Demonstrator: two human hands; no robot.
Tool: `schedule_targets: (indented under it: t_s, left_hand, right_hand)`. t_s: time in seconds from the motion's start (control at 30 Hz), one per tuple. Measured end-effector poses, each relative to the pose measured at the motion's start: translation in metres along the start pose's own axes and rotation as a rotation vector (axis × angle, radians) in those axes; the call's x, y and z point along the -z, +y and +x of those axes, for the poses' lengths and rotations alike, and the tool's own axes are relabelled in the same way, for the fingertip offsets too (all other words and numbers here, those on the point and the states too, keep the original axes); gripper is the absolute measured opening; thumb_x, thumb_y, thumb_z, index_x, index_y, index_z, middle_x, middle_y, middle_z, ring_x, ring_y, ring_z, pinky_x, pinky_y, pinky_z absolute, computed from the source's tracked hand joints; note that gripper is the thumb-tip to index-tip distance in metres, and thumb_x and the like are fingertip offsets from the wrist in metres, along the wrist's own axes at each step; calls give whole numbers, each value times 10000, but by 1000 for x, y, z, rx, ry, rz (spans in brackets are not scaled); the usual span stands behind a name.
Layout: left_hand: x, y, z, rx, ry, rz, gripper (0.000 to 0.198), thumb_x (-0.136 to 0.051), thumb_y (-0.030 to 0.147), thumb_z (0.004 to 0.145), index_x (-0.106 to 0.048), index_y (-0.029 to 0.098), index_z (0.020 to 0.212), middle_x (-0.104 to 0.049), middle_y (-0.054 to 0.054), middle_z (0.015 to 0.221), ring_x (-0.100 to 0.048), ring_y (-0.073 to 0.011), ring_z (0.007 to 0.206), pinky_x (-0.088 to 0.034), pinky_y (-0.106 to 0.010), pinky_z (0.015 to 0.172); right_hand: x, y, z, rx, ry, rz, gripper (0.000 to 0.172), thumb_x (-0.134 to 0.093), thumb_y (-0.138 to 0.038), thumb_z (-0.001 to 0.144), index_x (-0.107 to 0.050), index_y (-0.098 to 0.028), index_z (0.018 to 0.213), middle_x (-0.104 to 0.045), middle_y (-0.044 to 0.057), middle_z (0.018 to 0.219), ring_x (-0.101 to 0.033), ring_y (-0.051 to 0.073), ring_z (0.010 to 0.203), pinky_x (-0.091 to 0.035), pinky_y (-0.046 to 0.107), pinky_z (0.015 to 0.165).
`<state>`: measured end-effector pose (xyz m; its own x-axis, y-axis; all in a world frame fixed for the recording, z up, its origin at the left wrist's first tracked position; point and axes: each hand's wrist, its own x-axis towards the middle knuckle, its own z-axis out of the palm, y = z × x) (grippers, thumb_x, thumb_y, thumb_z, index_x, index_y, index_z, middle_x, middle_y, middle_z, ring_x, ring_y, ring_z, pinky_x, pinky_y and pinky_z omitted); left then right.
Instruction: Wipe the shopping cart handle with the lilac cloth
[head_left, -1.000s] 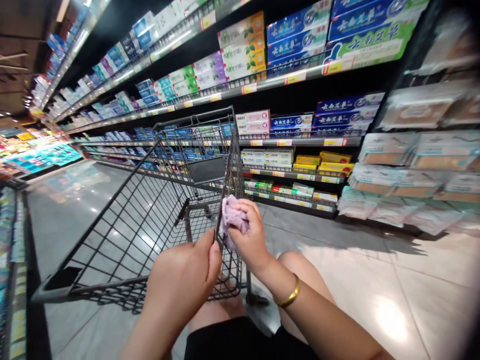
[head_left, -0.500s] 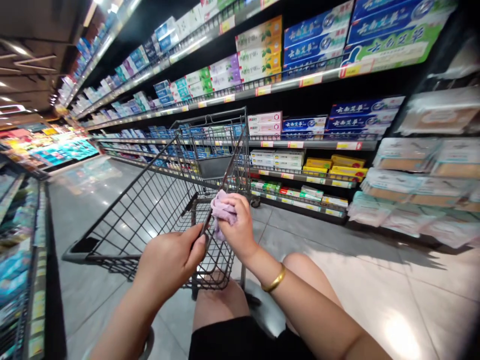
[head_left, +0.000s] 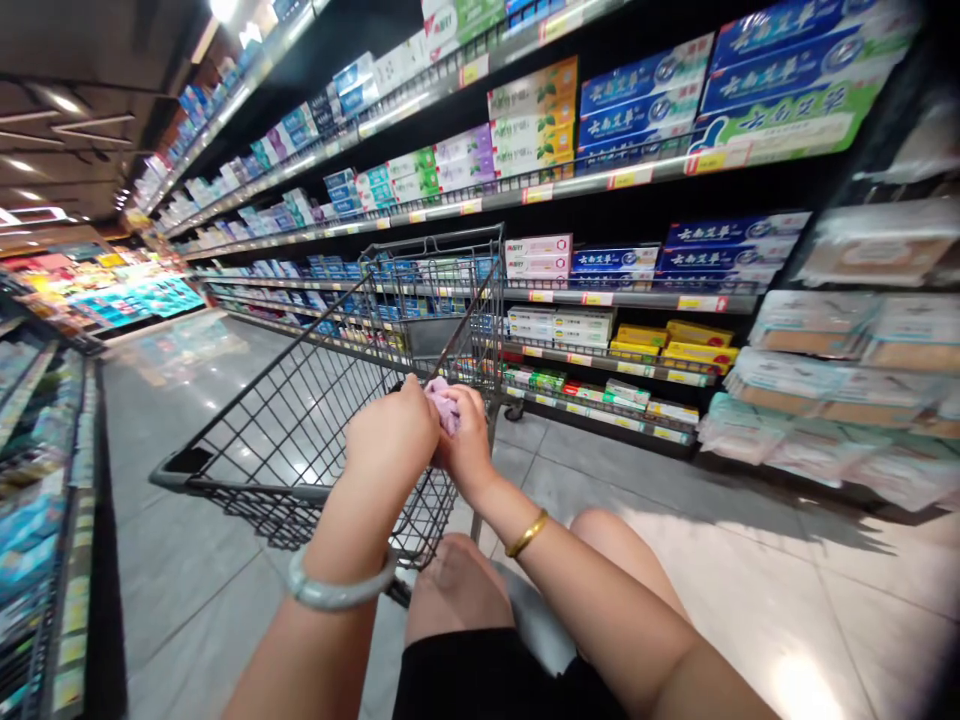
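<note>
A shopping cart (head_left: 264,430) with a black wire basket stands before me, and its dark side rim runs beneath my hands. Bunched in my right hand (head_left: 472,440) is a lilac cloth (head_left: 444,400), pressed against that rim. My left hand (head_left: 394,435) is closed right beside it, touching the cloth. Its back faces me and hides the fingers, so whether they grip the rim or the cloth does not show. A pale bangle (head_left: 341,592) circles the left wrist; a gold bracelet (head_left: 527,533) is on the right one.
Shelves (head_left: 630,295) of boxed toothpaste line the aisle beyond the cart. Packaged goods (head_left: 817,385) hang at the right. Another stocked shelf (head_left: 45,530) runs along the left edge. My bent knees are close below the basket, above the grey tiled floor (head_left: 187,610).
My left hand has moved up and right along the rim to meet the cloth. Its wrist has turned, bringing the pale bangle into view. The right hand still holds the cloth.
</note>
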<state>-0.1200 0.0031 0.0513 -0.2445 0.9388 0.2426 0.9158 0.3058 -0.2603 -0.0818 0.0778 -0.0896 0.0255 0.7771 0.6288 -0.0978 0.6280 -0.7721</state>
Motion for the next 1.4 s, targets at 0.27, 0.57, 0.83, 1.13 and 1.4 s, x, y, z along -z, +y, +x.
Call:
schedule_targets:
  t_s: [0.27, 0.57, 0.83, 1.13, 1.4]
  left_hand:
    - [-28, -14, -4, -13, 149, 36, 510, -182, 311, 1047, -637, 88, 994, -708, -194, 828, -731, -342, 801, -477, -364, 633]
    - [-28, -37, -35, -15, 147, 136, 447, -218, 304, 1055, -628, 147, 976, -709, -124, 782, -699, -275, 699, -333, -322, 558]
    - [-27, -60, -69, 4, 164, 190, 467, -201, 407, 1079, -594, 195, 946, -716, -89, 765, -676, -254, 657, -176, -336, 560]
    - [-29, -76, -98, 14, 196, 226, 450, -258, 433, 1069, -619, 226, 899, -704, -60, 732, -627, -247, 586, -134, -326, 561]
    - [-36, -84, -98, -20, 230, 193, 469, -287, 462, 1061, -614, 218, 831, -674, -54, 666, -611, -221, 574, -117, -336, 570]
  right_hand:
    - [-9, 20, -18, -99, -24, -51, 453, -607, -48, 638, -635, -224, 1055, -634, 88, 1170, -618, 233, 1118, -526, 407, 1040]
    - [-11, 9, -27, 126, -157, -62, 442, -654, -109, 707, -661, -234, 1131, -605, 117, 1290, -575, 262, 1255, -484, 454, 1112]
    - [11, -8, -47, 230, -101, 2, 415, -656, -127, 773, -649, -255, 1168, -613, 106, 1278, -581, 249, 1248, -501, 460, 1085]
    - [15, -28, -59, 402, -219, -78, 348, -655, -126, 813, -649, -282, 1124, -637, 87, 1233, -599, 251, 1193, -531, 470, 1016]
    - [33, -34, -20, 566, -143, -140, 350, -647, -105, 834, -632, -283, 1135, -661, 71, 1224, -606, 235, 1183, -519, 471, 1031]
